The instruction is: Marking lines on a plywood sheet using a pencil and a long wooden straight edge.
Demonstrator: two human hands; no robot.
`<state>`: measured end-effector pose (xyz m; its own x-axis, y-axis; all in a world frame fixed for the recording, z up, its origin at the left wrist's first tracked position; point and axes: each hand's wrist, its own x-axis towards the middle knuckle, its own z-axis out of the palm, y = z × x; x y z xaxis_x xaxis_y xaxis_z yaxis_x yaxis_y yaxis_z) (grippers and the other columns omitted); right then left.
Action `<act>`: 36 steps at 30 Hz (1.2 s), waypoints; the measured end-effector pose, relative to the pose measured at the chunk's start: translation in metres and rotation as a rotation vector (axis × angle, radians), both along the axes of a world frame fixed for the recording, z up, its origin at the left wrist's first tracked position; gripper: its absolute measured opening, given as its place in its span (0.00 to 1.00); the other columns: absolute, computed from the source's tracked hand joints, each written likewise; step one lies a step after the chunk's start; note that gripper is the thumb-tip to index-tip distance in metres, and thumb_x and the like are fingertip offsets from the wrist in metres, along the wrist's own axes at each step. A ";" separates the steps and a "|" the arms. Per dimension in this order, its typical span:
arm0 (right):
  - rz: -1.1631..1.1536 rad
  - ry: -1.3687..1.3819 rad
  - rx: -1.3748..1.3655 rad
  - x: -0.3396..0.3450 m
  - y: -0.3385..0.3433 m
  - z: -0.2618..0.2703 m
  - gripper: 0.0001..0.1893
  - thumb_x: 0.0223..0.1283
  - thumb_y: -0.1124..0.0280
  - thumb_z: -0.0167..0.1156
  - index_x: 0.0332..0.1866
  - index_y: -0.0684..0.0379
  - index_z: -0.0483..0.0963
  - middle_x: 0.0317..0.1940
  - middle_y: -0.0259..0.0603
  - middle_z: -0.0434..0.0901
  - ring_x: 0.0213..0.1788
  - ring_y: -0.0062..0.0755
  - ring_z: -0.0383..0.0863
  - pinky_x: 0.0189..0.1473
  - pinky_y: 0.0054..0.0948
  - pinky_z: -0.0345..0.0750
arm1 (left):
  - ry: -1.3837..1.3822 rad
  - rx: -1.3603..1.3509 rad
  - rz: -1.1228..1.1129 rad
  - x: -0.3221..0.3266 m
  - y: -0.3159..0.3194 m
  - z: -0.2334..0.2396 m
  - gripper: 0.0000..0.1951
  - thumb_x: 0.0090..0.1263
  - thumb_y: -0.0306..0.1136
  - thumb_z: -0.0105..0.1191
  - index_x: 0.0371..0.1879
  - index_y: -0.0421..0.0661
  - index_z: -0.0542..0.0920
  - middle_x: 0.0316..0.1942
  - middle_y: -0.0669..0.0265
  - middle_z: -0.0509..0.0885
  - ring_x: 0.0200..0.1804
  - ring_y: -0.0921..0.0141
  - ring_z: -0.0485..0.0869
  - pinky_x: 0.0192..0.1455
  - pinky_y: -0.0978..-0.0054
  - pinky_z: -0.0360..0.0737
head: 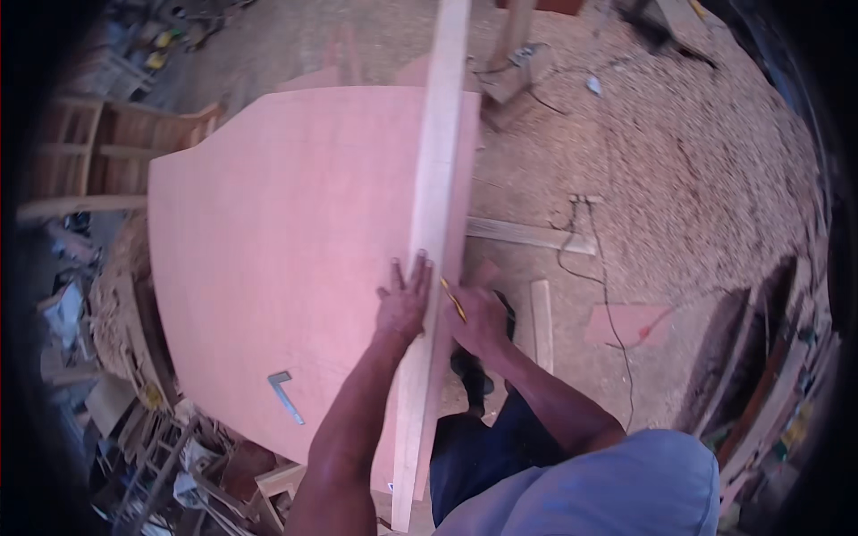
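Note:
A large pinkish plywood sheet (281, 228) lies before me. Along its right side runs a long pale wooden board (439, 154), extending past the sheet at both ends. My left hand (403, 305) presses flat with spread fingers, partly on the sheet and partly on the board's left edge. In my right hand (477, 318) is a yellow pencil (454, 299), its tip at the board's right edge. A small metal try square (286, 397) rests on the sheet, left of my left forearm.
Wood shavings (697, 154) cover the floor at right. A black cable (606, 301) trails there, near a timber offcut (541, 321) and a wooden batten (529, 236). Scrap wood (154, 442) is heaped at lower left. A slatted wooden frame (94, 151) stands at left.

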<state>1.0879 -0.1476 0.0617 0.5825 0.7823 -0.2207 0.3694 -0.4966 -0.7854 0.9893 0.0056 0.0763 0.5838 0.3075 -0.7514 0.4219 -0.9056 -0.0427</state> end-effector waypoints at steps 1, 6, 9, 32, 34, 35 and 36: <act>0.011 0.004 0.016 0.002 -0.002 0.002 0.14 0.71 0.62 0.61 0.54 0.54 0.87 0.42 0.53 0.89 0.49 0.60 0.88 0.51 0.54 0.83 | -0.012 -0.017 -0.010 0.001 -0.004 0.001 0.76 0.45 0.42 0.88 0.90 0.49 0.43 0.93 0.64 0.33 0.88 0.38 0.49 0.68 0.32 0.83; -0.124 0.022 0.014 0.062 0.035 -0.012 0.13 0.72 0.60 0.62 0.47 0.57 0.87 0.38 0.56 0.88 0.44 0.59 0.89 0.46 0.53 0.83 | -0.002 -0.009 -0.044 0.001 -0.006 0.021 0.75 0.48 0.48 0.85 0.91 0.49 0.41 0.93 0.61 0.33 0.88 0.37 0.49 0.70 0.35 0.82; -0.187 0.014 0.101 0.094 0.061 -0.015 0.13 0.73 0.60 0.61 0.43 0.58 0.86 0.36 0.56 0.88 0.42 0.60 0.89 0.45 0.54 0.82 | -0.022 -0.001 -0.044 0.005 -0.003 0.021 0.75 0.48 0.47 0.85 0.91 0.49 0.42 0.93 0.61 0.33 0.88 0.37 0.49 0.70 0.35 0.81; -0.458 -0.178 0.304 0.236 0.281 -0.099 0.17 0.72 0.57 0.64 0.56 0.56 0.87 0.45 0.53 0.91 0.49 0.53 0.92 0.51 0.43 0.85 | -0.006 -0.008 0.001 -0.016 0.051 0.006 0.72 0.50 0.46 0.85 0.90 0.48 0.44 0.93 0.60 0.34 0.87 0.35 0.50 0.70 0.32 0.81; -0.460 -0.107 0.294 0.242 0.253 -0.083 0.19 0.71 0.57 0.63 0.59 0.55 0.87 0.47 0.55 0.91 0.51 0.55 0.92 0.54 0.45 0.85 | -0.016 -0.017 -0.005 -0.011 0.022 0.007 0.73 0.49 0.45 0.85 0.90 0.48 0.44 0.93 0.60 0.34 0.87 0.35 0.50 0.69 0.33 0.82; -0.451 -0.100 0.293 0.248 0.228 -0.078 0.20 0.71 0.57 0.63 0.60 0.55 0.87 0.47 0.57 0.91 0.52 0.57 0.91 0.55 0.48 0.85 | -0.016 -0.036 -0.002 0.002 0.001 0.011 0.73 0.48 0.45 0.85 0.90 0.48 0.44 0.93 0.60 0.34 0.87 0.35 0.50 0.69 0.34 0.82; -0.451 -0.098 0.275 0.252 0.198 -0.078 0.20 0.71 0.57 0.63 0.60 0.55 0.87 0.47 0.57 0.91 0.52 0.57 0.91 0.55 0.48 0.85 | -0.043 -0.046 -0.020 0.010 -0.019 0.015 0.73 0.49 0.45 0.85 0.90 0.48 0.43 0.93 0.60 0.34 0.88 0.35 0.49 0.69 0.34 0.82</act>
<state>1.3394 0.0502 -0.0167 0.8817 0.4709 0.0299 0.2455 -0.4036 -0.8814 0.9989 -0.0131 0.0910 0.6214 0.2606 -0.7389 0.4040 -0.9146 0.0172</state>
